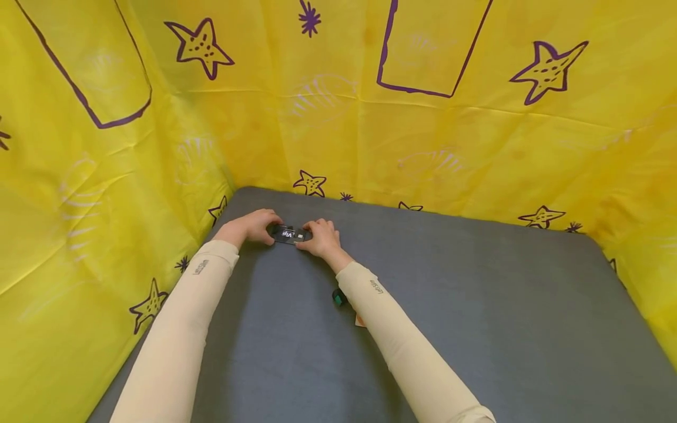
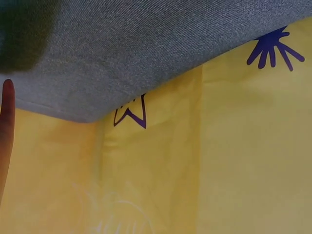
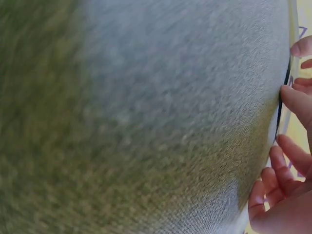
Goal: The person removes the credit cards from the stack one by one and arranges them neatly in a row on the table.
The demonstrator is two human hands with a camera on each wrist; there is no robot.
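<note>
A black card [image 1: 290, 234] with white "Vip" lettering, upside down from here, is at the far left part of the grey surface. My left hand [image 1: 256, 225] pinches its left end between thumb and fingers. On the opposite end, my right hand [image 1: 324, 238] does the same. The right wrist view catches the card edge-on as a thin dark line [image 3: 279, 117] by the right hand [image 3: 287, 200], with the left hand's fingertips [image 3: 302, 47] beyond. Only one finger of the left hand [image 2: 6, 119] shows in the left wrist view; the card is out of that picture.
A small dark object with a green part [image 1: 339, 297] lies beside the right forearm. Near it, a pale orange piece [image 1: 360, 321] is mostly hidden by the sleeve. Yellow cloth walls [image 1: 328, 135] with purple drawings border the grey surface [image 1: 476, 317].
</note>
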